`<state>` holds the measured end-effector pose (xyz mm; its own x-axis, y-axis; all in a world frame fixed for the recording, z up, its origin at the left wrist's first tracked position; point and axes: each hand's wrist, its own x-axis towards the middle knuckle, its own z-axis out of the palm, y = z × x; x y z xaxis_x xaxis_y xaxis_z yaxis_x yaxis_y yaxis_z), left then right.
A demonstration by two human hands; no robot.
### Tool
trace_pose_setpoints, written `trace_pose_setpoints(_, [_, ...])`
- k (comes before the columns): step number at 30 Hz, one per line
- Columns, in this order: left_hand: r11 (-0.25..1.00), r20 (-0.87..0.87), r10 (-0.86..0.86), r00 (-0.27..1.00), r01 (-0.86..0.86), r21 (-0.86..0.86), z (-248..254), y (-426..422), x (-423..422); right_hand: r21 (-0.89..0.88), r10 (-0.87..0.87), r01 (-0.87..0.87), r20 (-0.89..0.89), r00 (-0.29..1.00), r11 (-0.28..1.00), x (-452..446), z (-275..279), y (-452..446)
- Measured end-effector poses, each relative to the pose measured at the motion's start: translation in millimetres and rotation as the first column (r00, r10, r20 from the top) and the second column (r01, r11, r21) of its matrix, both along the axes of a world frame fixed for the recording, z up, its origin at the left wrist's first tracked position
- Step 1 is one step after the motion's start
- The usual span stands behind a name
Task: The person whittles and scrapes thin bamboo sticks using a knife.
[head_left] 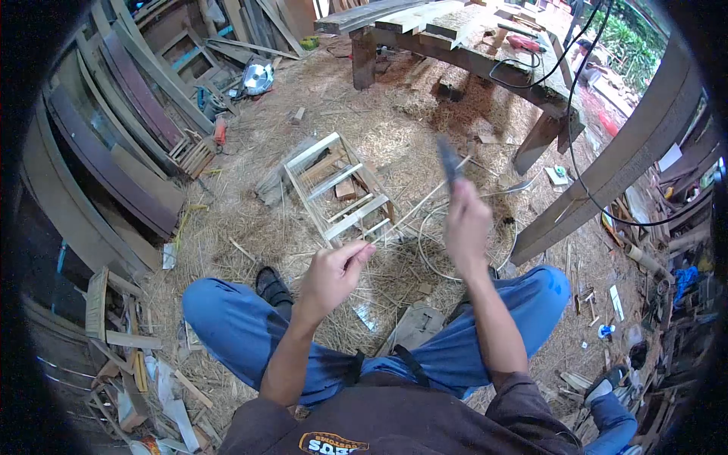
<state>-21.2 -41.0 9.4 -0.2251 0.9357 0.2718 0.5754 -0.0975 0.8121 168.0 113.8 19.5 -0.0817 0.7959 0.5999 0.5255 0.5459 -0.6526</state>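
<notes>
My left hand (334,274) is closed in front of my left knee, pinching a thin pale wooden strip (422,203) that slants away up and to the right. In my right hand (468,227) is a knife (449,159), its handle hidden in the fist. The dark blade points away from me, somewhat blurred, and passes close to the strip's far part; whether they touch I cannot tell. Beyond my left hand a slatted wooden frame (312,199) lies on the ground with small wood pieces inside. A loop of thin strip (426,254) lies behind my right hand.
Shavings cover the ground (250,174). A heavy workbench (447,38) holds planks and a red power tool (523,43). A circular saw (258,78) sits near boards leaning at left. A wooden post (607,152) and hanging black cable stand right. Another person's leg (613,421) shows at lower right.
</notes>
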Motion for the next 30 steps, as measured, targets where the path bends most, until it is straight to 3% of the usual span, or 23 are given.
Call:
trace_pose_setpoints(2, [1.000, -0.025, 0.017, 1.000, -0.017, -0.023, 3, 3, 0, 0.115, 0.148, -0.154, 0.058, 0.987, 0.981, -22, -28, -24])
trace_pose_setpoints(4, [0.996, -0.059, 0.046, 0.997, -0.050, -0.077, -1, 4, -5, 0.105, 0.231, -0.252, 0.181, 0.956, 0.962, -37, -32, -45])
trace_pose_setpoints(5, [0.997, -0.048, 0.053, 0.997, -0.056, -0.061, -1, 6, -7, 0.086, 0.215, -0.240, 0.234, 0.948, 0.967, -38, -33, -43])
trace_pose_setpoints(8, [0.998, -0.010, 0.053, 0.999, -0.053, -0.032, -2, 4, -6, 0.115, 0.139, -0.135, -0.022, 0.990, 0.984, -23, -13, -19])
trace_pose_setpoints(11, [1.000, 0.011, 0.026, 1.000, -0.026, 0.016, 1, 4, -2, -0.027, -0.068, 0.069, 0.028, 0.997, 0.997, 8, -4, 10])
trace_pose_setpoints(15, [0.999, 0.024, 0.039, 0.999, -0.039, 0.013, -3, 6, 3, 0.085, 0.051, -0.059, 0.093, 0.994, 0.995, -11, -20, -18])
trace_pose_setpoints(16, [0.999, 0.022, 0.052, 0.998, -0.052, -0.015, -2, 5, 3, 0.004, 0.109, -0.110, 0.039, 0.993, 0.994, -20, -23, -29])
trace_pose_setpoints(18, [0.996, -0.026, 0.085, 0.996, -0.086, -0.009, -4, 6, -4, 0.005, 0.110, -0.112, 0.162, 0.981, 0.994, -22, -23, -30])
trace_pose_setpoints(22, [0.984, -0.025, 0.057, 0.998, -0.052, 0.172, -16, 11, -6, 0.061, -0.009, 0.007, 0.023, 1.000, 0.998, -1, -4, 0])
trace_pose_setpoints(25, [0.994, -0.018, 0.062, 0.998, -0.060, 0.090, -7, 8, -2, 0.027, -0.106, 0.105, 0.035, 0.994, 0.994, 12, -6, 12])
trace_pose_setpoints(28, [0.996, -0.046, 0.082, 0.996, -0.080, 0.042, -7, 9, -1, 0.186, 0.089, -0.099, 0.060, 0.994, 0.978, -10, -30, -12])
trace_pose_setpoints(30, [0.995, -0.048, 0.095, 0.994, -0.093, 0.042, -8, 14, -2, 0.044, 0.242, -0.256, 0.214, 0.946, 0.966, -21, -32, -36])
